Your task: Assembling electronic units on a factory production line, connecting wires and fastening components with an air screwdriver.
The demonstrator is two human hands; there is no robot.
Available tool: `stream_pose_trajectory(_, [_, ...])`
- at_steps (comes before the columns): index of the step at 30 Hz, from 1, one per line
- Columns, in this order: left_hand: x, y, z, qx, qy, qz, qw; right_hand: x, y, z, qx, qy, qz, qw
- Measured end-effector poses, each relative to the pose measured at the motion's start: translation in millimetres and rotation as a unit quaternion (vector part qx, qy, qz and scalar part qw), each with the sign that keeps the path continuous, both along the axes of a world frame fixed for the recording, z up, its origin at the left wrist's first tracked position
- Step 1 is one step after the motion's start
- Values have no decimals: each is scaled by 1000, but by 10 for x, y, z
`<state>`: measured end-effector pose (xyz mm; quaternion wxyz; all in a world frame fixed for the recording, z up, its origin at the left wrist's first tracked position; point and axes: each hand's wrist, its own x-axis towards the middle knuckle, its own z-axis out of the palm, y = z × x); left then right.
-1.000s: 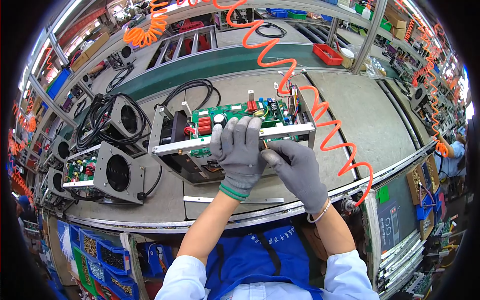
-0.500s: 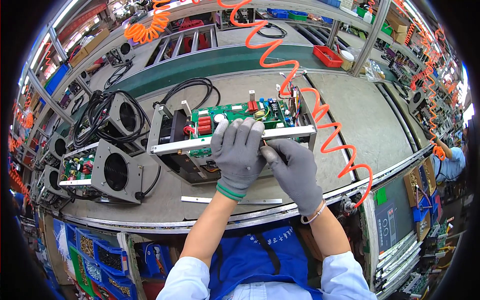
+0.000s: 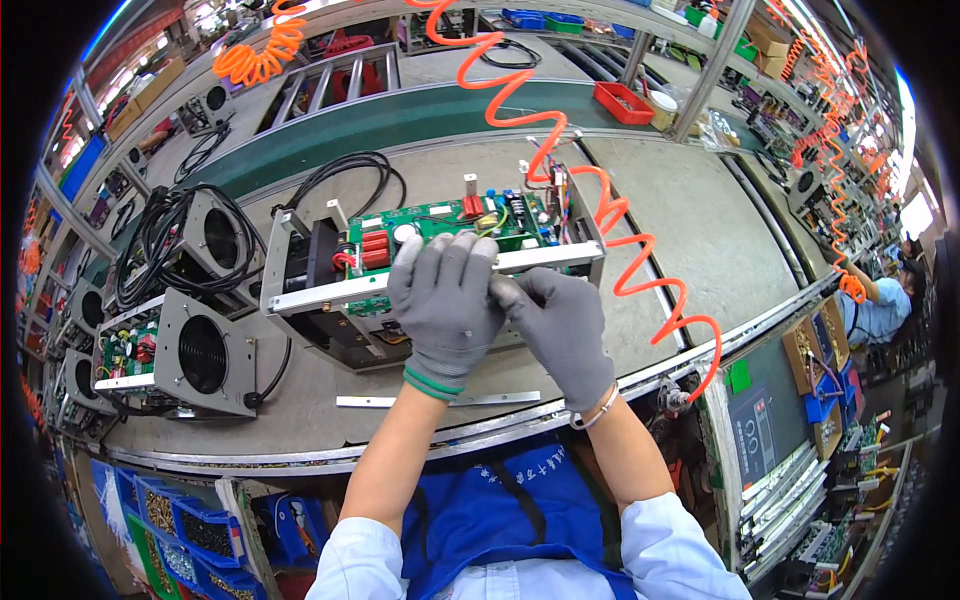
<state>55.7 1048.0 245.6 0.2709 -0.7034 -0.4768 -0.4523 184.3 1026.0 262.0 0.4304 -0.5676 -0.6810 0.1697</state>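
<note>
Unit (image 3: 430, 222), left hand (image 3: 450, 318), right hand (image 3: 562, 328) shifted left in frame. Unit beyond, long axis left-right; right hand nearer right end. Left hand overlies rail (image 3: 350, 288); both grasps hidden, cannot tell.

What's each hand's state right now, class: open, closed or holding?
Left hand: laid over the silver rail; grip cannot be told.
Right hand: curled; anything held is hidden.

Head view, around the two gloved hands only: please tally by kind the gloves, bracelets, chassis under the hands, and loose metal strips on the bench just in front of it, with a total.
Gray gloves, on left hand and right hand: 2
Bracelet: 1
Open chassis with green circuit board: 1
Loose silver metal strip: 1
Total: 5
</note>
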Motion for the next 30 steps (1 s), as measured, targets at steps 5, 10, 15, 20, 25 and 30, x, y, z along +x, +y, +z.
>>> stream_pose_trajectory(5, [63,-27,-37,-28,17,-1,999,159,-394,-67,96,-5,66,993])
stream_pose_trajectory(10, [0,-126,95,-114,49,25,992,746,-1127,-281,213,-106,65,969])
stream_pose_trajectory(15, [-36,-339,87,-27,-18,0,999,1560,-1681,-950,144,96,-248,953])
stream_pose_trajectory(20, [-46,-889,-342,-142,-93,-98,981,1857,-1540,-1572,55,38,-226,972])
stream_pose_trajectory(25, [-60,-1385,-860,-294,-75,-128,944,2017,-1262,-1948,17,102,-269,958])
stream_pose_trajectory(30, [-259,-1178,-1229,-372,-110,-22,921,2111,-1210,-1808,-39,256,-192,947])
